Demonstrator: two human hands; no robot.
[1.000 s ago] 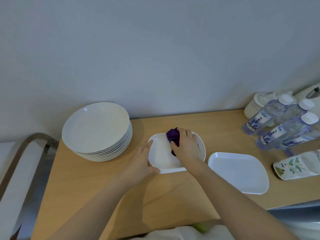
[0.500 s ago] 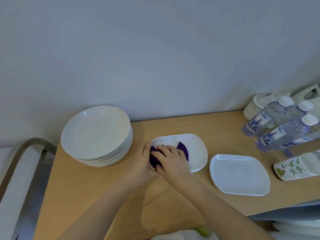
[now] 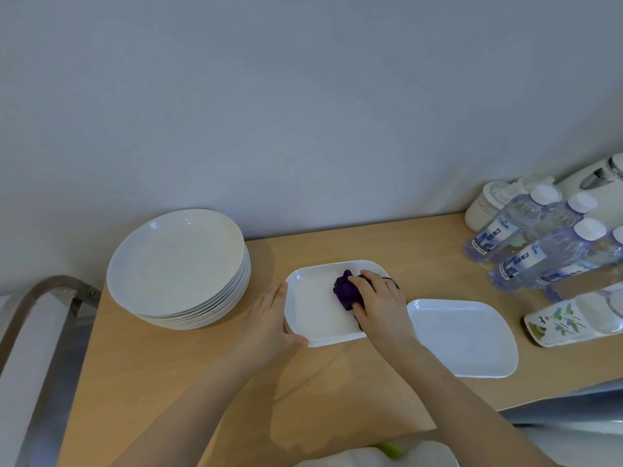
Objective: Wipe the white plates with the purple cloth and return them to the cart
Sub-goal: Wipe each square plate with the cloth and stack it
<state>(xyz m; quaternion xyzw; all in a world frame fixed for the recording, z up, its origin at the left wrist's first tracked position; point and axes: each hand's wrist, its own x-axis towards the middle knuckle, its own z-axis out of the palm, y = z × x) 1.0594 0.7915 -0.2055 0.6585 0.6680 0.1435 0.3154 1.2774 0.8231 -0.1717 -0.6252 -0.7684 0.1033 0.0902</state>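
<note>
A white rectangular plate (image 3: 312,313) lies on the wooden table in front of me. My left hand (image 3: 269,320) grips its left edge, thumb on the near rim. My right hand (image 3: 379,303) holds a bunched purple cloth (image 3: 345,291) and presses it onto the plate's right half. A second white rectangular plate (image 3: 467,337) lies flat just to the right. A stack of several round white plates (image 3: 177,264) stands at the back left.
Several water bottles (image 3: 526,237) lie at the right against a white jar (image 3: 488,203) and a kettle. A floral-patterned dish (image 3: 566,321) sits near the right edge. A metal cart handle (image 3: 43,294) curves at the left beside the wooden table (image 3: 161,372).
My right hand has moved the cloth from the plate's left end back toward its middle and right. My left hand stays on the left edge.
</note>
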